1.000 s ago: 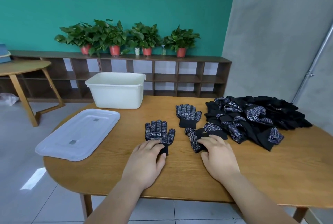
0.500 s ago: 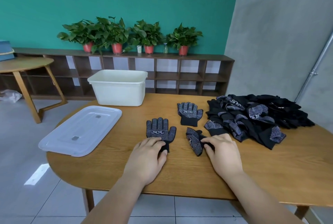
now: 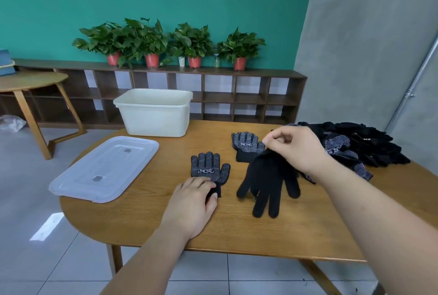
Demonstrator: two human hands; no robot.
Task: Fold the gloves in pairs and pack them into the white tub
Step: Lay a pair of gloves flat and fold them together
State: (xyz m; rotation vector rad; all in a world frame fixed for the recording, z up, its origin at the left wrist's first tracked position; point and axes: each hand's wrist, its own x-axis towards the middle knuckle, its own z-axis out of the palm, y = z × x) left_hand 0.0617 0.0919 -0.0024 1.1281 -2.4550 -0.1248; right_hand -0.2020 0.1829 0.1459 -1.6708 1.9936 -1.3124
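Left grip [image 3: 192, 202], low in the middle of the frame and below the white tub [image 3: 154, 114], lay flat with straight fingers pressing down the cuff of a dotted glove [image 3: 208, 169]; it held nothing, only pinned. That glove lay spread on the tabletop [image 3: 237, 235], dots up, its long axis running up the frame: cuff toward the bottom edge, fingers toward the tub. Just to its right, across a strip of bare wood, a hanging glove [image 3: 267, 183] showed its plain black side with its axis the other way, cuff uppermost and fingers drooping toward the bottom edge; whether the fingertips touched the wood I could not tell. Behind its cuff a second dotted glove [image 3: 246, 146] lay flat, partly hidden. Right grip [image 3: 294, 150], right of centre, was closed narrow, thumb and fingertips pinching that cuff. Farther right, at mid-height, the heap of gloves [image 3: 360, 147] waited unsorted. The move ahead seemed to turn on this opposition: the hanging glove was to the right of the pinned one and pointed the reverse way, so it probably had to travel left and be laid over with fingers toward the tub. Right grip already had it; left grip was nearer the mate.
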